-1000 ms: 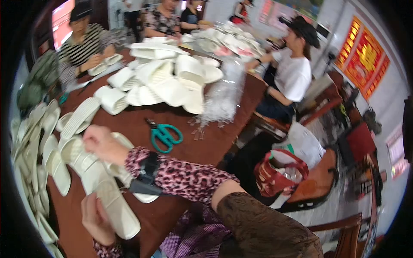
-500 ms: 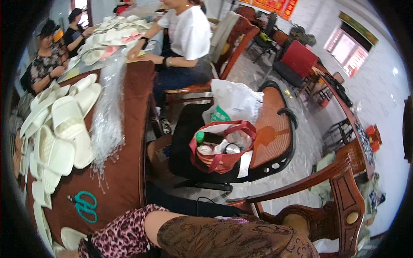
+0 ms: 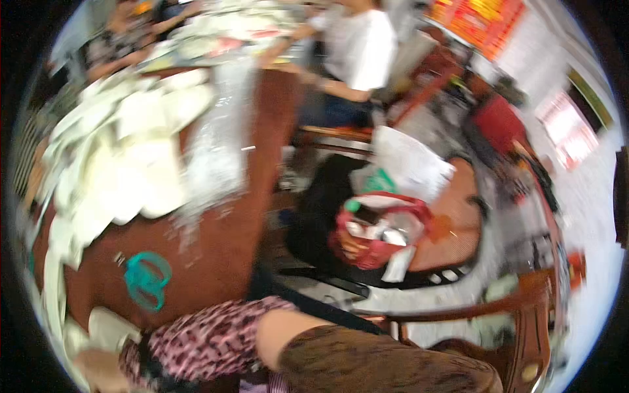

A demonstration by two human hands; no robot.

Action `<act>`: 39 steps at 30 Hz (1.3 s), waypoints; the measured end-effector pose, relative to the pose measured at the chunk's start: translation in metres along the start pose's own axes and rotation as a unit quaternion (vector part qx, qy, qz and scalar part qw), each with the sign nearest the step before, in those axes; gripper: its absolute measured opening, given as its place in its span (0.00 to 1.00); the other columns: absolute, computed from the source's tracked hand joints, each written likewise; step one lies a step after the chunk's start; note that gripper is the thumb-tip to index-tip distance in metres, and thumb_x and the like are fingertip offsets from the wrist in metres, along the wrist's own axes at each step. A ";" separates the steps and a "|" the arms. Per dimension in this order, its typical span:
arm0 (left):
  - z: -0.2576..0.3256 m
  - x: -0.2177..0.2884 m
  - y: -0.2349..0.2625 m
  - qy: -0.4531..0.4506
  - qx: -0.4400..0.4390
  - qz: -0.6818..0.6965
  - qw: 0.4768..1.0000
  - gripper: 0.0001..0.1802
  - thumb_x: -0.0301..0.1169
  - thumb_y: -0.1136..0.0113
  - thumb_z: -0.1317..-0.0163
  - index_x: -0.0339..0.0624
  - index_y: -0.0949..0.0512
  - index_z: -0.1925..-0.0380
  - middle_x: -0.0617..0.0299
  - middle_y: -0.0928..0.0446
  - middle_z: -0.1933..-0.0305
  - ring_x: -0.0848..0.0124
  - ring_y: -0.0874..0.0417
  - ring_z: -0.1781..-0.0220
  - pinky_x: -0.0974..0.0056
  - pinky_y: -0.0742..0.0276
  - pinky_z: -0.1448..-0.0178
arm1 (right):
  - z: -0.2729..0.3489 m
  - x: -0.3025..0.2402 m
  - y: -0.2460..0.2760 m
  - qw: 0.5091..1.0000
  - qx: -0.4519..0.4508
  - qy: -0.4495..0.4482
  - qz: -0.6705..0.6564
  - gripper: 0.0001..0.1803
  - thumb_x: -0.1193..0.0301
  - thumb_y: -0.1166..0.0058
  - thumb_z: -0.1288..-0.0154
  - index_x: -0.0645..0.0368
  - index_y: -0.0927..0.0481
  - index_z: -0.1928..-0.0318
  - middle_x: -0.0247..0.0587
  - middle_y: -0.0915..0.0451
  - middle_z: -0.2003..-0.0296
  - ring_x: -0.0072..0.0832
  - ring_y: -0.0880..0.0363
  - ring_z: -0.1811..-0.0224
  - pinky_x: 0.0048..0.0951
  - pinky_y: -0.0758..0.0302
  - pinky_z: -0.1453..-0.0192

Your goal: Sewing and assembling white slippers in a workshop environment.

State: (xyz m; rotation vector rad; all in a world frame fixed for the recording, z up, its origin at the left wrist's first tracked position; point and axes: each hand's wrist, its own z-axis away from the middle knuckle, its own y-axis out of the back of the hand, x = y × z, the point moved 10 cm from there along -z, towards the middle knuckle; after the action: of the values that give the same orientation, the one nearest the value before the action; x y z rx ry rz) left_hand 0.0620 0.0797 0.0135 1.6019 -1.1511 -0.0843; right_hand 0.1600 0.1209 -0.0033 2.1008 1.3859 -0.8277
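My right arm, in a pink leopard-print sleeve cover [image 3: 203,337], reaches left along the lower edge. At its end my right hand [image 3: 98,370] is smeared and partly cut off by the rim, beside a cream slipper [image 3: 113,331]. Its fingers do not show clearly, so I cannot tell whether it holds that slipper. My left hand is out of view. Scissors with teal handles [image 3: 147,281] lie on the brown tablecloth [image 3: 219,242] beyond my sleeve. Farther back are a heap of cream slippers [image 3: 131,154] and a bundle of clear plastic bags [image 3: 223,124].
Right of the table, a mesh-backed chair [image 3: 452,229] holds a red tote bag [image 3: 380,229] and a white plastic bag [image 3: 413,160]. A carved wooden chair [image 3: 534,327] stands at lower right. Co-workers, one in a white shirt [image 3: 360,49], sit around more slippers at the far table.
The view has swung and blurred, so the table, scissors and chairs appear farther right. More of my right hand shows at the lower left. The scissors still lie on the cloth.
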 end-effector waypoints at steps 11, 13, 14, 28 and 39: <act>0.023 0.005 -0.019 0.301 0.188 0.369 0.859 0.07 0.27 0.46 0.38 0.36 0.22 0.64 0.71 0.28 0.77 0.85 0.32 0.80 0.78 0.37 0.77 | -0.003 -0.031 0.054 0.955 -0.173 -0.148 -0.191 0.02 0.77 0.49 0.38 0.63 0.25 0.65 0.36 0.26 0.72 0.22 0.27 0.70 0.23 0.29 0.67; 0.022 0.006 -0.020 0.283 0.183 0.448 0.828 0.07 0.27 0.45 0.38 0.36 0.22 0.64 0.72 0.28 0.77 0.87 0.34 0.80 0.79 0.39 0.77 | -0.003 -0.035 0.054 0.939 -0.217 -0.192 -0.187 0.02 0.76 0.49 0.36 0.62 0.25 0.65 0.28 0.27 0.74 0.13 0.30 0.72 0.17 0.32 0.69; 0.019 0.006 -0.024 0.270 0.177 0.484 0.813 0.06 0.27 0.45 0.38 0.37 0.22 0.64 0.73 0.29 0.78 0.87 0.34 0.80 0.80 0.40 0.77 | -0.001 -0.034 0.053 0.933 -0.235 -0.205 -0.182 0.03 0.75 0.49 0.36 0.61 0.25 0.65 0.27 0.27 0.75 0.11 0.32 0.73 0.16 0.33 0.70; 0.012 0.004 -0.026 0.254 0.184 0.539 0.782 0.04 0.26 0.47 0.38 0.40 0.25 0.65 0.70 0.30 0.80 0.84 0.37 0.84 0.77 0.41 0.81 | 0.004 -0.037 0.052 0.921 -0.280 -0.220 -0.158 0.04 0.75 0.48 0.36 0.63 0.24 0.65 0.25 0.26 0.72 0.10 0.31 0.70 0.15 0.32 0.66; 0.010 0.003 -0.028 0.237 0.185 0.538 0.788 0.02 0.25 0.46 0.39 0.39 0.25 0.66 0.63 0.24 0.76 0.84 0.34 0.84 0.78 0.40 0.80 | 0.007 -0.034 0.050 0.923 -0.293 -0.208 -0.139 0.04 0.76 0.45 0.39 0.63 0.25 0.68 0.26 0.27 0.75 0.10 0.33 0.73 0.16 0.34 0.70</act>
State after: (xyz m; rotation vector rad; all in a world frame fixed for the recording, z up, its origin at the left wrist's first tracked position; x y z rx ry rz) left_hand 0.0755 0.0681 -0.0104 0.9474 -1.5466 1.2861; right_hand 0.1948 0.0760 0.0196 1.2119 1.4742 -0.7809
